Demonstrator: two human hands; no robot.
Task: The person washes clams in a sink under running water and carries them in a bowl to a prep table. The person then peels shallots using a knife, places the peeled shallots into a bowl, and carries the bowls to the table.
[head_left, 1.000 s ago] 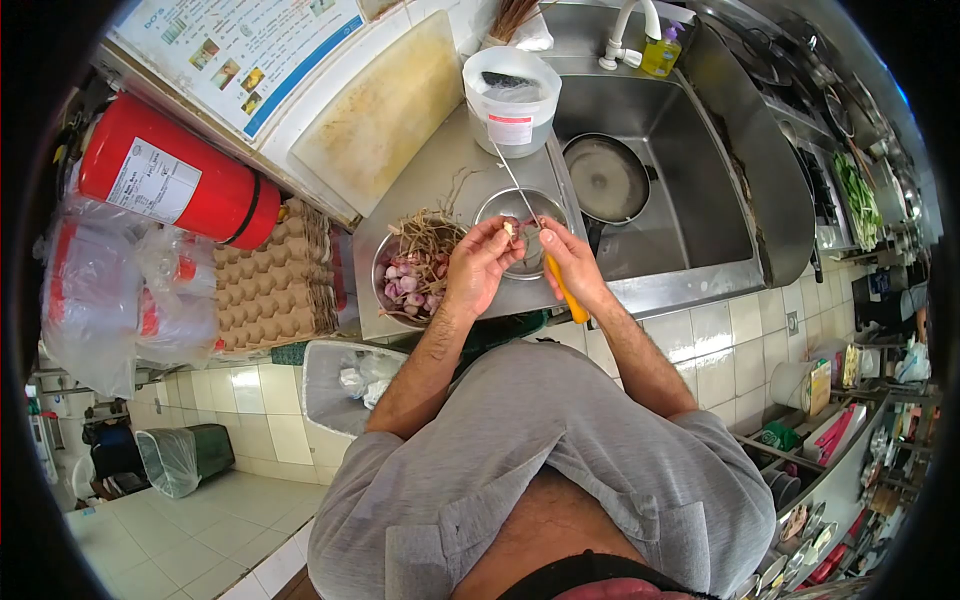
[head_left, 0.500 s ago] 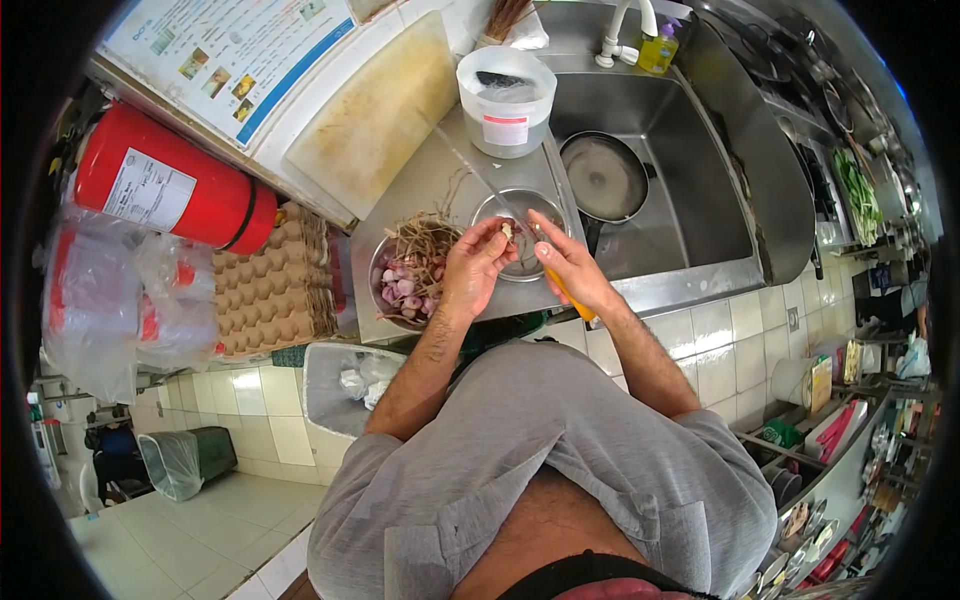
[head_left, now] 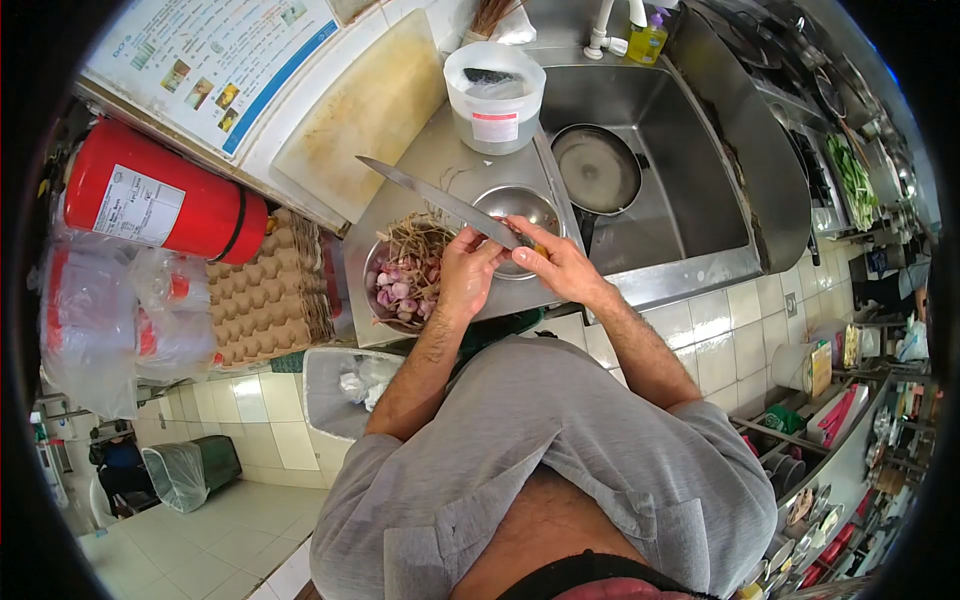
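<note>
A long knife [head_left: 430, 193] points to the upper left, its blade now broadside to the camera. My right hand [head_left: 562, 268] is closed on its yellow handle, mostly hidden under the fingers. My left hand [head_left: 468, 272] is closed in a pinch near the base of the blade; the small piece it held in the earlier frames is hidden behind the blade. Beyond both hands sits a steel bowl [head_left: 535, 205]. Left of my left hand, another bowl holds shallots [head_left: 398, 290] and dry stalks [head_left: 415, 240].
A white bucket [head_left: 495, 110] stands behind the steel bowl. Right of it, the sink [head_left: 690, 170] holds a pan [head_left: 597, 168]. A cutting board [head_left: 365, 110] leans on the wall. Egg trays [head_left: 265, 300] and a red cylinder [head_left: 160, 195] are at the left; a bin [head_left: 325, 390] stands below.
The knife has turned from edge-on to broadside and swung to the left. My right hand has rolled over the handle and moved closer to my left hand. The view has shifted slightly.
</note>
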